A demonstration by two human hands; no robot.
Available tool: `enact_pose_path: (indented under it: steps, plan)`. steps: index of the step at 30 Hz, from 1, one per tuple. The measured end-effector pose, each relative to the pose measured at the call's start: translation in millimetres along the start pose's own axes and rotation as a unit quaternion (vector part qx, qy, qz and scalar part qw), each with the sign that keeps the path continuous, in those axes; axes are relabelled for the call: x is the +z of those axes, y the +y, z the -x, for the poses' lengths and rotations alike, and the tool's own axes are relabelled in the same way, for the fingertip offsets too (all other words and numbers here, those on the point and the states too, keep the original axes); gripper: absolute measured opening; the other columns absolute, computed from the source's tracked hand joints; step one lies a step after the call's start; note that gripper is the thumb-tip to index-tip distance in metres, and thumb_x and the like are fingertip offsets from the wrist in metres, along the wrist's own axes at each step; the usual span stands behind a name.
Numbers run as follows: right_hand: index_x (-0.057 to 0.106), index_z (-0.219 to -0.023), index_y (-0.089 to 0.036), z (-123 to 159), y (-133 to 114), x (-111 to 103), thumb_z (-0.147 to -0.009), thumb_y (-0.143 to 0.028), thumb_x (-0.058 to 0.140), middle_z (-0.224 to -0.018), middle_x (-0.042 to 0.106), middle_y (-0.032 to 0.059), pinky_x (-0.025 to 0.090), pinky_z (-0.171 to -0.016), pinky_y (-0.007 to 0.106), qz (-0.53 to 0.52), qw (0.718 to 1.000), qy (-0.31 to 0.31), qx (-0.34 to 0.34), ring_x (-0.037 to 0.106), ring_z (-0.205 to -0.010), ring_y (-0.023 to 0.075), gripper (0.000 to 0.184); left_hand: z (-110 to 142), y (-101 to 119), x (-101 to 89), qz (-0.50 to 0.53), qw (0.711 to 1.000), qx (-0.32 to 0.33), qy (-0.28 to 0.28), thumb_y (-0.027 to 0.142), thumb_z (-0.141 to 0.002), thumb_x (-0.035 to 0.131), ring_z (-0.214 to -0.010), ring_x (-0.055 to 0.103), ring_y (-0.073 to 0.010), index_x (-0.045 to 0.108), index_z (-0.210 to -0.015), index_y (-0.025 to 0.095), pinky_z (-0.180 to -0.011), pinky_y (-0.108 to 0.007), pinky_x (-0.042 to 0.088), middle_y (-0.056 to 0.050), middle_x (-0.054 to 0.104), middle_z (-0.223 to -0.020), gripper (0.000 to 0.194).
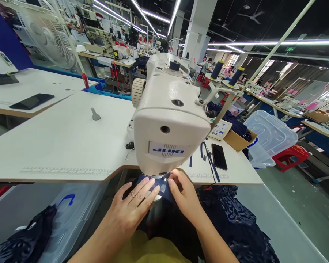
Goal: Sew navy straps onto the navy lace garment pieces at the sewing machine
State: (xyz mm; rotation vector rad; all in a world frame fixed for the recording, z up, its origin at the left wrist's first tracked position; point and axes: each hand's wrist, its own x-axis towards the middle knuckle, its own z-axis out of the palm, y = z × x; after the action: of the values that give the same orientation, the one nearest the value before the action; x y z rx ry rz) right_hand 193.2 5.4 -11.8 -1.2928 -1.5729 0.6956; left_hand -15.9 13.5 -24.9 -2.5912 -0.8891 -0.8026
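A white sewing machine (159, 120) with its head toward me fills the middle of the view. Beneath it, a piece of navy fabric (167, 194) with a small pale patch lies at the sewing area. My left hand (131, 206) rests flat on the cloth, its fingers stretched out and apart. At the fabric's right edge, my right hand (185, 195) is curled, with thumb and fingers closed near the presser foot. The machine head and my fingers hide the needle and part of the cloth.
A phone (219, 156), navy strips (214, 170) and a cardboard box (237, 140) of dark cloth stand on the right. A grey metal piece (95, 114) lies left. Dark garments (235, 219) hang below the table. A plastic bin (71, 219) stands at lower left.
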Motion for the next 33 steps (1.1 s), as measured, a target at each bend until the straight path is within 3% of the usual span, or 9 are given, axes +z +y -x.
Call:
enact_pose_path:
  steps: [3,7,11,16,21,33]
  plan:
    - [0.049,-0.124,-0.028,10.8,2.6,1.0,-0.09,-0.02,0.053,-0.091,0.06,-0.0001,0.047,-0.079,0.027,0.023,0.999,0.038,-0.021,0.057,-0.082,0.0142,0.035,2.8,3.2,-0.2,0.023,1.0,-0.01,0.004,0.017,-0.092,0.048,-0.13,0.045,-0.02,0.047,-0.134,0.024,-0.114,-0.042,0.019,-0.006,0.055,-0.136,0.043]
    - [0.058,-0.122,-0.031,19.9,5.4,4.0,-0.094,-0.02,0.048,-0.105,0.061,0.0037,0.047,-0.088,0.03,0.081,0.995,-0.009,-0.054,0.058,-0.098,0.0168,0.032,0.4,4.6,0.9,0.065,0.997,-0.028,0.045,0.019,-0.093,0.049,-0.125,0.051,-0.0158,0.051,-0.13,0.028,-0.115,-0.038,0.016,-0.002,0.061,-0.129,0.039]
    - [0.053,-0.13,-0.03,16.0,9.8,6.8,-0.096,-0.021,0.044,-0.109,0.063,0.0058,0.047,-0.09,0.033,0.083,0.995,-0.014,-0.054,0.058,-0.101,0.0183,0.037,-1.6,5.3,3.5,0.07,0.995,-0.048,0.06,0.025,-0.093,0.051,-0.122,0.053,-0.0141,0.049,-0.132,0.03,-0.114,-0.035,0.016,-0.001,0.063,-0.127,0.039]
    - [0.064,-0.108,-0.024,-2.3,6.3,7.8,-0.095,-0.023,0.043,-0.093,0.06,0.0052,0.047,-0.079,0.031,0.066,0.996,-0.03,-0.048,0.057,-0.088,0.0177,0.025,-1.7,9.6,7.1,0.036,0.993,-0.08,0.074,0.027,-0.093,0.052,-0.12,0.055,-0.0155,0.051,-0.131,0.027,-0.112,-0.035,0.017,-0.003,0.061,-0.129,0.038]
    - [0.062,-0.082,-0.021,-14.9,1.5,8.7,-0.093,-0.021,0.045,-0.082,0.055,0.002,0.044,-0.074,0.027,0.069,0.996,-0.028,-0.039,0.054,-0.08,0.0156,0.021,-5.5,13.8,6.7,-0.002,0.991,-0.098,0.09,0.029,-0.095,0.049,-0.114,0.059,-0.0154,0.052,-0.13,0.026,-0.112,-0.034,0.018,-0.004,0.062,-0.128,0.036]
    - [0.059,-0.075,-0.02,-19.8,5.6,10.2,-0.092,-0.019,0.045,-0.084,0.057,0.0024,0.042,-0.075,0.028,0.08,0.995,-0.027,-0.047,0.054,-0.083,0.0161,0.022,-1.9,22.5,14.8,-0.029,0.99,-0.122,0.069,0.026,-0.095,0.047,-0.117,0.057,-0.0169,0.049,-0.134,0.025,-0.111,-0.034,0.018,-0.006,0.06,-0.13,0.039]
